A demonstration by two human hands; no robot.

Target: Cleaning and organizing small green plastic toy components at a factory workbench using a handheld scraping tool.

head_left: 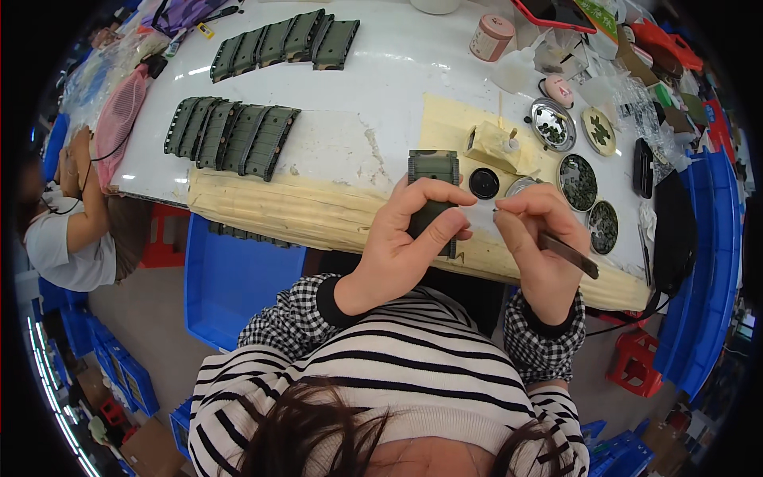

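My left hand (409, 238) curves over a green camouflage plastic part (433, 164) at the table's front edge; its thumb and index finger lie across the part and hide its middle. Just to the right, my right hand (544, 242) is closed, with thumb and index fingertips pinched together. A flat, dark metal tool (574, 256) sticks out of its palm; whether it is tweezers or a blade I cannot tell. Something tiny and dark seems to sit at the pinched fingertips, too small to name. A round black lid or dish (484, 183) lies between and beyond the hands.
Two rows of camouflage parts (230, 137) lie at the left. Round dishes of small green pieces (578, 182) stand at the right, near a yellow taped block (501, 149) and a pink jar (492, 37). A co-worker (75, 226) sits at the left; a blue bin (238, 278) stands below the table.
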